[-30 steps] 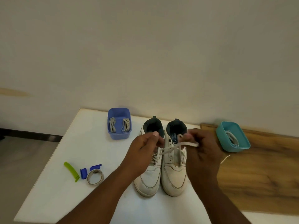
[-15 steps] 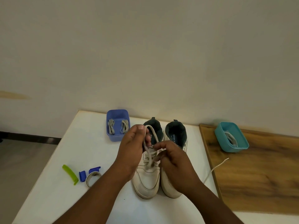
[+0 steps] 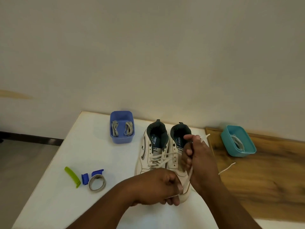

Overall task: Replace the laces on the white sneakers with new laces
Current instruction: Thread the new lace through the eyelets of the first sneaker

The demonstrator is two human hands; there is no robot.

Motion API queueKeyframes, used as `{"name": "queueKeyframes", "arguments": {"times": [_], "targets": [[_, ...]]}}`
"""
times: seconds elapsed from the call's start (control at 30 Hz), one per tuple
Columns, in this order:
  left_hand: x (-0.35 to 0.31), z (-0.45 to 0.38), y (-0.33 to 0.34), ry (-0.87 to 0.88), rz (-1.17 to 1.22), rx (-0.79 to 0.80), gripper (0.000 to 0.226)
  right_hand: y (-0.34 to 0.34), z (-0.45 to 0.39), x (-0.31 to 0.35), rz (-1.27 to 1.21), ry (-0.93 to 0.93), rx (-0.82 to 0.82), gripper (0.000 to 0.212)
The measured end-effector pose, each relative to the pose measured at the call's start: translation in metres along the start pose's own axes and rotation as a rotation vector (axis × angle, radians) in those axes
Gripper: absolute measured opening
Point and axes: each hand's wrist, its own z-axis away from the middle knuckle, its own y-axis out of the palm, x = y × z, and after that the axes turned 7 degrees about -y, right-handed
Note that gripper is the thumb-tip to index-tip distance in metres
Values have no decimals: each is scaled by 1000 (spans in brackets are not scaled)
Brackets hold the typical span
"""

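With both hands' fingers clamped on the lace (image 3: 189, 175) of the white sneakers (image 3: 165, 156) on the tabletop (image 3: 92, 156), left hand (image 3: 158, 187) and right hand (image 3: 197, 156), we pull steadily, freeing one eyelet at a time.

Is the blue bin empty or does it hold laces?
Not empty: the blue bin holds two bundled grey laces, side by side.

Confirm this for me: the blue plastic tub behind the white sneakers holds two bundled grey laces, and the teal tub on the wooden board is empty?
Not quite. The head view shows the teal plastic tub on the wooden board holds a coiled light lace, so it is not empty. The rest stands: the blue plastic tub holds two bundled grey laces.
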Motion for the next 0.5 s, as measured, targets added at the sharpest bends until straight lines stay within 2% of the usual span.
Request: {"name": "queueKeyframes", "arguments": {"times": [0.07,0.13,0.17,0.2,0.27,0.33,0.5], "targets": [[1,-5,-2,22,15,-303,13,2,5,-5,415,-118,121,39],[0,-8,-11,37,220,-609,12,2,10,-15,801,-254,354,34],[-1,-8,-16,41,346,-681,14,2,13,-20,937,-285,474,32],[-2,-7,-20,47,425,-706,18,3,15,-24,1021,-296,565,30],[2,-6,-24,58,381,-689,20,6,19,-28,1062,-295,649,27],[6,-6,-23,57,315,-670,16,8,20,-27,1069,-291,665,26],[5,-8,-24,79,513,-590,31,7,18,-24,1059,-222,669,25]]}}
